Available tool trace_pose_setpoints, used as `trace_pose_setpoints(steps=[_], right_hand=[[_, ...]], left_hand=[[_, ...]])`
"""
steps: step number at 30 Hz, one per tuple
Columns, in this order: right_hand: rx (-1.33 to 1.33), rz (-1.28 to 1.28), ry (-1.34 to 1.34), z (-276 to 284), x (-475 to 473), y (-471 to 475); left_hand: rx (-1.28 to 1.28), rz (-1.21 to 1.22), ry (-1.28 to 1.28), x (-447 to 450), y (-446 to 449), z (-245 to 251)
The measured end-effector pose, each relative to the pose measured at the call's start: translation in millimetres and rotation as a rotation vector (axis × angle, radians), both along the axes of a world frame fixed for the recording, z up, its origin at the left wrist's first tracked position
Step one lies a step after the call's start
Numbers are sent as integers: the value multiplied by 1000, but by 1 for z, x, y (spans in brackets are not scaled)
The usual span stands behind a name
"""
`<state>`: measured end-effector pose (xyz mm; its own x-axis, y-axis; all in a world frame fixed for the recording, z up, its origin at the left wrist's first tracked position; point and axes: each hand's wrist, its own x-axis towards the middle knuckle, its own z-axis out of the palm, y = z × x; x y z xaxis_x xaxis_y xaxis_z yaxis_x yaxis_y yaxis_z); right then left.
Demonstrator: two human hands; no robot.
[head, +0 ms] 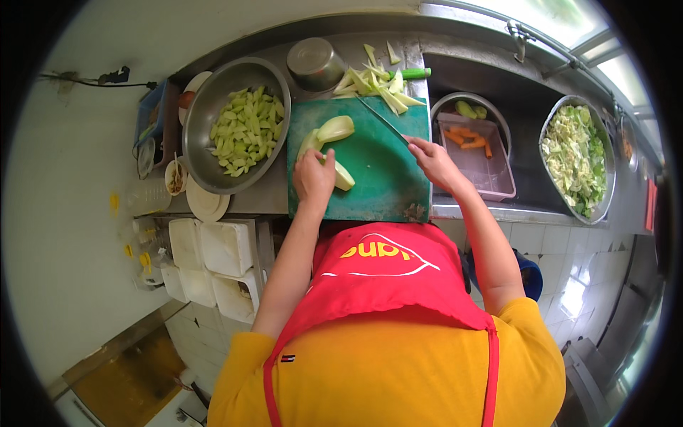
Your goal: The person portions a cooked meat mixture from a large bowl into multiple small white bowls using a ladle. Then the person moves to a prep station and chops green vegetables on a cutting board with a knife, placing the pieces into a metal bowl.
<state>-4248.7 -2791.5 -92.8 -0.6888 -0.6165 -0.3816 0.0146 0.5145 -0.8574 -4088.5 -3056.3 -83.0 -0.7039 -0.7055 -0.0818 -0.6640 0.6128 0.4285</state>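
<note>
On the green cutting board (368, 197), my left hand (314, 173) grips a pale green vegetable piece (343, 177), perhaps gourd, by its upper end. Two more peeled pieces (336, 128) lie just beyond my fingers, one partly hidden by them. In my right hand (431, 160) is a kitchen knife (385, 122), its blade slanting up and left across the board, apart from the pieces. Pale wedge-shaped trimmings (373, 82) are heaped at the board's far edge. Left of the board, a large steel bowl (197, 152) holds many cut green chunks (248, 128).
An upturned steel pot (316, 63) and a bright green handle (417, 73) lie behind the board. In the sink (525, 80) are a pink bin (493, 176) with carrots (469, 140) and a basin of chopped cabbage (576, 160). White tubs (227, 248) stand lower left.
</note>
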Motion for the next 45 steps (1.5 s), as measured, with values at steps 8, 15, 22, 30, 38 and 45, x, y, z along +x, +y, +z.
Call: trace_pose_setpoints(steps=[8, 15, 22, 30, 38, 45], right_hand=[[6, -81, -114, -3, 40, 24], [29, 32, 22, -8, 53, -37], [74, 84, 16, 10, 56, -28], [-81, 164, 272, 76, 62, 15], [-85, 301, 535, 99, 82, 21], [-61, 323, 525, 105, 82, 29]], left_hand=[[-151, -458, -118, 10, 30, -18], [-271, -450, -123, 22, 44, -32], [146, -354, 95, 29, 25, -21], [1894, 151, 759, -12, 5, 23], [2413, 24, 891, -42, -1, 14], [2082, 324, 933, -55, 23, 33]])
